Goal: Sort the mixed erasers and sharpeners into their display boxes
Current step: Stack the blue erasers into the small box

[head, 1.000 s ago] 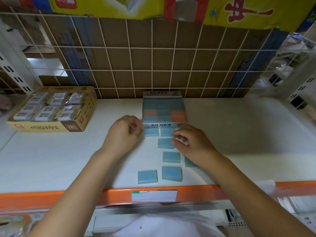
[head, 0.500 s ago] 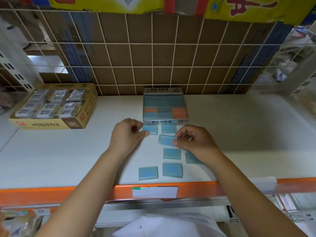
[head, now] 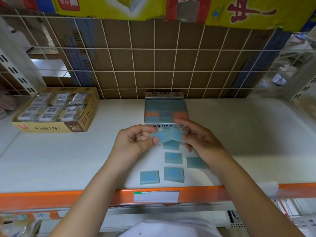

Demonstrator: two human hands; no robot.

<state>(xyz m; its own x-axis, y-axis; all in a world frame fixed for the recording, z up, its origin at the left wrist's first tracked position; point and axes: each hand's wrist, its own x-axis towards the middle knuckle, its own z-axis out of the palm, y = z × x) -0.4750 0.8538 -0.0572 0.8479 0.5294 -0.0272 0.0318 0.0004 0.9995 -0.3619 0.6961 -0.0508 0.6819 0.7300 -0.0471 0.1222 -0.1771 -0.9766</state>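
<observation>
White shop shelf (head: 51, 159), wire grid behind: sorting blue erasers.

Head view: left hand (head: 135, 142) and right hand (head: 200, 142) each pinch flat blue rubber erasers (head: 168, 135), seemingly gathering them for the white display box (head: 165, 109) just beyond the fingers; five loose blue erasers (head: 173, 174) lie below the hands.

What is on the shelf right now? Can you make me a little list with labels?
left hand: pinches a blue eraser
right hand: holds another held eraser
loose blue erasers: five lying flat on the white shelf
white box: open, blue and orange erasers inside
yellow box: far left, wrapped white erasers inside
behind: wire grid over cardboard
</observation>
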